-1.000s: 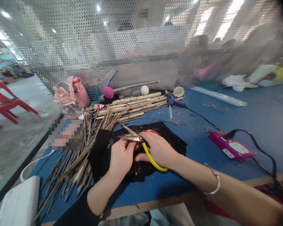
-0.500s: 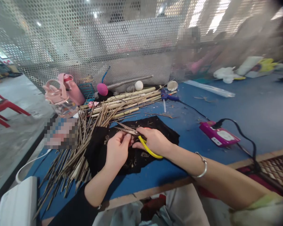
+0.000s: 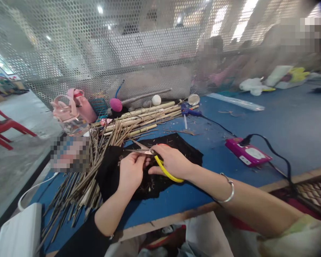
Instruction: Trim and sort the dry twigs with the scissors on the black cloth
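Observation:
My right hand (image 3: pixel 171 161) is closed around the yellow handle of a pair of scissors (image 3: pixel 142 150), whose blades stand apart and point left. Just under the blades, my left hand (image 3: pixel 131 170) is closed in a pinch, its fingertips close to the lower blade. What it pinches is hidden behind the fingers. Both hands are above a black cloth (image 3: pixel 182 147) strewn with small plant scraps. A pile of thin dry twigs (image 3: pixel 89 182) lies left of the cloth, its edge next to my left hand.
Bamboo sticks (image 3: pixel 144 113), a blue glue gun (image 3: pixel 190 110) and a magenta power socket (image 3: pixel 247 151) lie beyond and right of my hands. Pink bottles (image 3: pixel 76 114) stand at the back left. A perforated metal screen (image 3: pixel 117 53) rises behind the table; a white box (image 3: pixel 20 230) is near left.
The scissor blades have opened wider and swung slightly. My left hand has shifted a little left and down, still pinching. The view has tilted slightly.

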{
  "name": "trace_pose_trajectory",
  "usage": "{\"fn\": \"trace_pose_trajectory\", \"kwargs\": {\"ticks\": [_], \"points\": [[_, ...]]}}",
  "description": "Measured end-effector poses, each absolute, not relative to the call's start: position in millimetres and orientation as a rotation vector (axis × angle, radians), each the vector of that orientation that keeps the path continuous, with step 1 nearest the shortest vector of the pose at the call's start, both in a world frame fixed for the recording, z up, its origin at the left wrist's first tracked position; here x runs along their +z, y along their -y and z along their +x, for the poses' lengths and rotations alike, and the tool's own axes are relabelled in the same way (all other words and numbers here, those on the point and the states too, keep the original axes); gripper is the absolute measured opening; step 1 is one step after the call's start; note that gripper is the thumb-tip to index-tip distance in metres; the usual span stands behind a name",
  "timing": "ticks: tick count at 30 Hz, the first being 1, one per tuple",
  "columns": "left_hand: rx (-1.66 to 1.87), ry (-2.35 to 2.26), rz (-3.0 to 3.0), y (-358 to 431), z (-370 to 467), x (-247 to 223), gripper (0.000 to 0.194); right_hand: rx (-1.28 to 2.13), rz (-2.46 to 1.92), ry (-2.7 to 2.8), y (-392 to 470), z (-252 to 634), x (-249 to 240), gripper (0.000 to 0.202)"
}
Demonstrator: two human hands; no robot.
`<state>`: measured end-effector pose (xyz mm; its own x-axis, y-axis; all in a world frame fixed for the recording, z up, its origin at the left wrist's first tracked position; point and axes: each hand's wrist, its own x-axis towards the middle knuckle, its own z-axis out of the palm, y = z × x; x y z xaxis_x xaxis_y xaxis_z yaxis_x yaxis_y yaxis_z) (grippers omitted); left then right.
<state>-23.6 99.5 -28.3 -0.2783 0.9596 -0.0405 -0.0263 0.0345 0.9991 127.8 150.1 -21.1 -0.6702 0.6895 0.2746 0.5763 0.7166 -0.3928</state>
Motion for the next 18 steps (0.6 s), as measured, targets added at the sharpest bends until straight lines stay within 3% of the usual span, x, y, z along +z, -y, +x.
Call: {"fn": "trace_pose_trajectory", "kwargs": {"ticks": [7, 14, 18], "points": [[1.392, -1.290, 1.044, -97.7, -20.6, -26.4, 0.027, 0.522, -0.983, 2.396, -149.2, 128.5, -24.0, 0.046], [1.400, -1.281, 1.043, -92.7, -16.7, -26.1, 0.023, 0.313, -0.779, 2.428, -151.1, 124.7, -26.3, 0.077], [1.408, -1.354, 1.146, -92.0, -16.6, -25.8, 0.024, 0.234, -0.810, 2.425, -152.1, 122.7, -27.0, 0.082]]}}
